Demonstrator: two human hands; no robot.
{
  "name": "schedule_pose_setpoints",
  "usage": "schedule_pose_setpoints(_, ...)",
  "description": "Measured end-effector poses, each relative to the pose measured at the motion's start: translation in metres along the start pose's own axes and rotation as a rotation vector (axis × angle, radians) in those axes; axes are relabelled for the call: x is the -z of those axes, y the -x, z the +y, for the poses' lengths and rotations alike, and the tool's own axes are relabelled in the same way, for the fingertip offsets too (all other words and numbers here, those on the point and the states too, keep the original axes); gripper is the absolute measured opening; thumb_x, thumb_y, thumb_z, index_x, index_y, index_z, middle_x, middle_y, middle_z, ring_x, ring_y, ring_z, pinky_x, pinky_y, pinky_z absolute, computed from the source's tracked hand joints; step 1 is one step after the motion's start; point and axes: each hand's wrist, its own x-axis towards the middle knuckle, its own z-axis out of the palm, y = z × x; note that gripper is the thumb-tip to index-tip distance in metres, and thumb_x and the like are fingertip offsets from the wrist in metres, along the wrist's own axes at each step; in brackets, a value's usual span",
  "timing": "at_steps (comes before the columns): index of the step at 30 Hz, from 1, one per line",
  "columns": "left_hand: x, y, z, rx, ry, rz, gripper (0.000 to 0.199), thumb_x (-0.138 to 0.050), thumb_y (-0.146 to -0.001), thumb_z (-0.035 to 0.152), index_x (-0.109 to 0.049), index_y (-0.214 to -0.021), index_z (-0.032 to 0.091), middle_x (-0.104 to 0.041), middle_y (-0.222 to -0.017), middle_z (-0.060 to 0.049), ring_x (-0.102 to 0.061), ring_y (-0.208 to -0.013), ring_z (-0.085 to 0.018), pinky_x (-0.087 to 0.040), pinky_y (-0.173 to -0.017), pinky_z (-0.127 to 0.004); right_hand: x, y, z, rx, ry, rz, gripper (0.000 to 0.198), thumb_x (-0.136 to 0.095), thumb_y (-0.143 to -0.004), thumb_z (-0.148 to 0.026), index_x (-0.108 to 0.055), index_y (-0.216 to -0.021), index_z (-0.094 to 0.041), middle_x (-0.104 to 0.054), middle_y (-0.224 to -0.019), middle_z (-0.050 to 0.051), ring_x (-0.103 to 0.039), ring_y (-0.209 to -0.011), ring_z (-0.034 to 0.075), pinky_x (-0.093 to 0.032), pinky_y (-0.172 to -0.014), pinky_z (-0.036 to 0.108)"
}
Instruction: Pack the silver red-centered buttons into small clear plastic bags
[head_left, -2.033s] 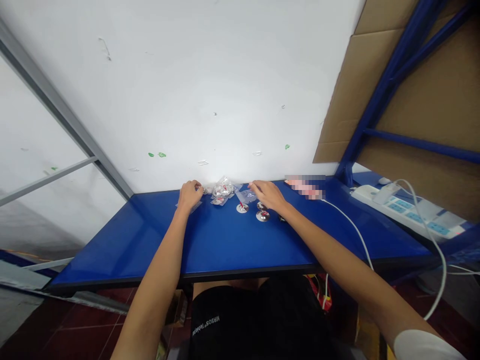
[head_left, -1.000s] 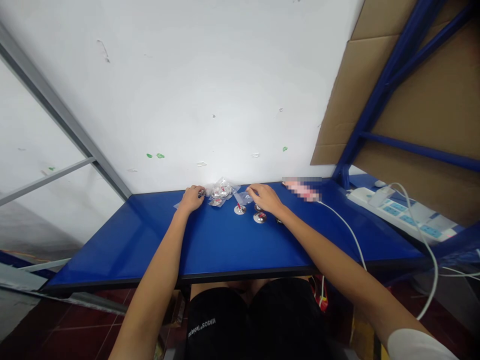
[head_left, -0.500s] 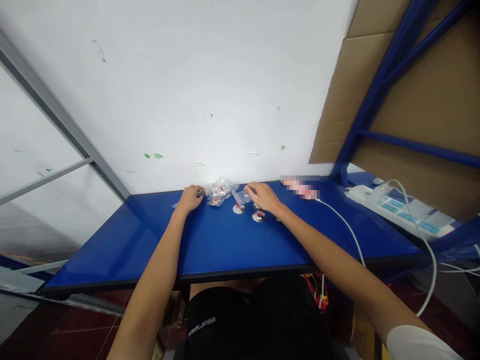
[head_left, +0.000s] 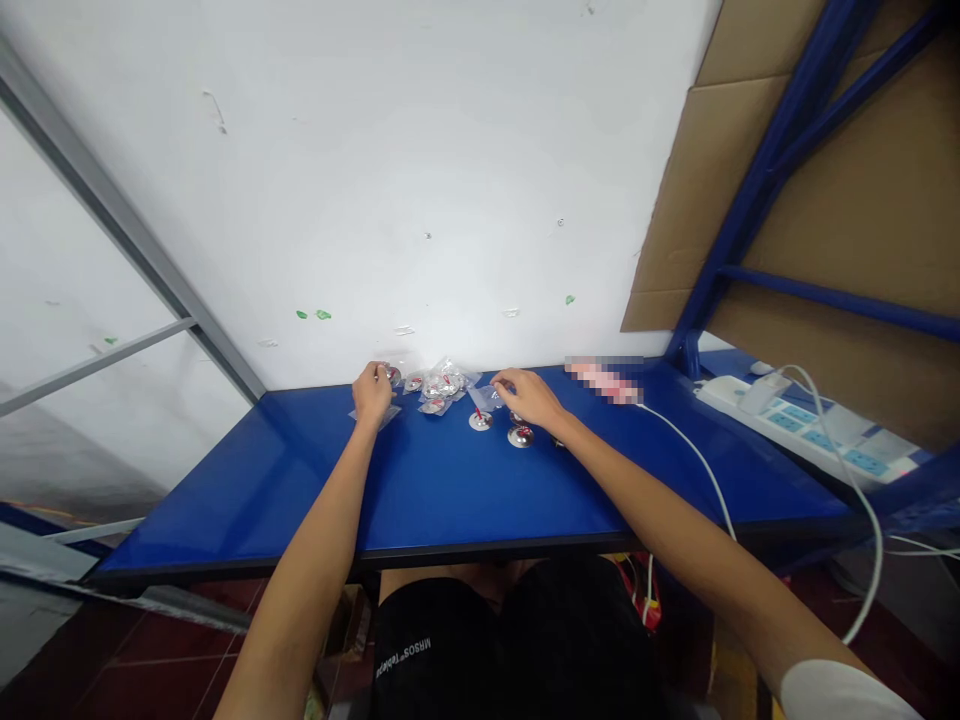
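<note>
Two bare hands work at the far edge of one blue table (head_left: 450, 490), against a white wall (head_left: 480, 180). The left hand (head_left: 371, 393), at the far left of the group, has its fingers closed around one shiny disc (head_left: 394, 375); this disc is tilted up on edge, its face turned roughly right, and being round it shows no long axis. One flat bag (head_left: 388, 414) lies partly beneath that hand, stretching mostly left to right. The right hand (head_left: 532, 397) has its fingers pinched at the edge of one clear bag (head_left: 484, 397), which extends leftward from the fingertips. Between the hands sits one pile of bagged discs (head_left: 444, 384), too jumbled to count, with one separate bagged disc (head_left: 414, 383) just to its left. Three loose discs lie flat on the table: the left disc (head_left: 480, 421), whose red strip (head_left: 478, 411) points to the far side, leaning slightly left; the near disc (head_left: 520, 436); and a third disc (head_left: 514, 418), partly hidden under the right hand. One small dark item (head_left: 557, 442) shows beside the right wrist, too covered to identify. Farther right are one blurred pink object (head_left: 607, 381) with a white cable (head_left: 694, 447) leading nearward, and one white power strip (head_left: 806, 428), its long axis running from far left to near right.
</note>
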Motion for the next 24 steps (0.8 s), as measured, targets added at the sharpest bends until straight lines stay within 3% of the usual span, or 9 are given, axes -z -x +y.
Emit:
schedule_pose_setpoints(3,-0.007,0.0,0.005,0.238,0.352,0.099,0.017,-0.061,-0.096,0.035,-0.067,-0.096,0.018,-0.068,-0.096,-0.007,-0.068,-0.077,-0.019,-0.061,-0.071,-0.035,0.001,0.001,-0.003,0.029,0.029,0.001,0.021,-0.06,-0.102,-0.02,-0.08,-0.108,-0.024,-0.08,-0.107,0.005,-0.073,-0.096,0.022,-0.051,-0.088,0.031)
schedule_pose_setpoints(5,-0.011,0.003,0.01,0.311,0.537,0.013,0.017,-0.071,-0.089,0.031,-0.065,-0.096,0.017,-0.067,-0.095,-0.007,-0.069,-0.08,-0.018,-0.064,-0.074,-0.035,0.003,0.001,-0.008,0.051,0.039,0.015,0.022,-0.06,-0.102,-0.02,-0.08,-0.107,-0.024,-0.078,-0.106,0.006,-0.072,-0.096,0.022,-0.051,-0.089,0.031)
schedule_pose_setpoints(9,-0.021,0.022,0.031,0.102,0.619,-0.293,0.051,-0.092,-0.071,0.029,-0.067,-0.113,0.018,-0.069,-0.101,-0.005,-0.07,-0.083,-0.017,-0.064,-0.076,-0.033,0.005,0.003,-0.021,0.085,-0.039,0.059,0.021,-0.059,-0.103,-0.022,-0.076,-0.114,-0.023,-0.077,-0.11,0.007,-0.071,-0.101,0.023,-0.053,-0.093,0.035)
schedule_pose_setpoints(13,-0.035,0.053,0.057,-0.075,0.46,-0.574,0.061,-0.095,-0.071,0.041,-0.065,-0.121,0.022,-0.071,-0.09,-0.001,-0.064,-0.067,-0.014,-0.055,-0.062,-0.028,-0.004,0.002,-0.028,0.046,-0.328,0.057,0.038,-0.066,-0.102,-0.039,-0.059,-0.137,-0.025,-0.073,-0.124,0.008,-0.072,-0.099,0.022,-0.057,-0.09,0.037)
schedule_pose_setpoints(16,-0.04,0.068,0.07,-0.167,0.372,-0.67,0.051,-0.092,-0.076,0.047,-0.07,-0.113,0.02,-0.073,-0.092,-0.002,-0.065,-0.073,-0.016,-0.051,-0.062,-0.026,-0.014,0.001,-0.028,-0.045,-0.498,0.059,0.062,-0.074,-0.095,-0.054,-0.048,-0.144,-0.026,-0.068,-0.132,0.01,-0.073,-0.095,0.022,-0.059,-0.085,0.038)
schedule_pose_setpoints(19,-0.039,0.072,0.074,-0.215,0.318,-0.723,0.048,-0.091,-0.077,0.049,-0.076,-0.112,0.019,-0.076,-0.099,-0.004,-0.069,-0.084,-0.02,-0.052,-0.071,-0.028,-0.021,0.002,-0.026,-0.106,-0.512,0.066,0.076,-0.08,-0.088,-0.057,-0.043,-0.146,-0.026,-0.069,-0.128,0.009,-0.072,-0.093,0.022,-0.06,-0.083,0.04)
schedule_pose_setpoints(24,-0.035,0.069,0.071,-0.166,0.283,-0.667,0.062,-0.095,-0.072,0.051,-0.074,-0.123,0.022,-0.076,-0.096,-0.005,-0.067,-0.077,-0.02,-0.051,-0.068,-0.029,-0.021,0.0,-0.025,-0.193,-0.737,0.025,0.065,-0.077,-0.09,-0.05,-0.049,-0.142,-0.023,-0.074,-0.087,-0.001,-0.074,-0.081,0.021,-0.062,-0.075,0.035)
